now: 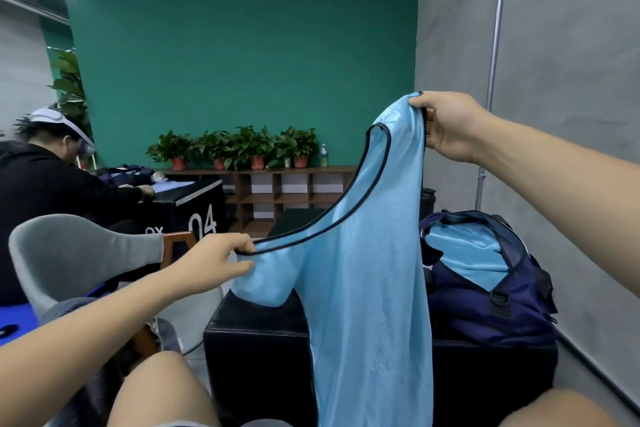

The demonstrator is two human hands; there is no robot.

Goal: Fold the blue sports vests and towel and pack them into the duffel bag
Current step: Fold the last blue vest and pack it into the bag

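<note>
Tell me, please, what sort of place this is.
Likely an office or studio used for recording: a second person in a headset works at a numbered black box, and potted plants line a wooden shelf.

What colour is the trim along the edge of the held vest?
Dark navy trim on the light blue vest, head view.
</note>
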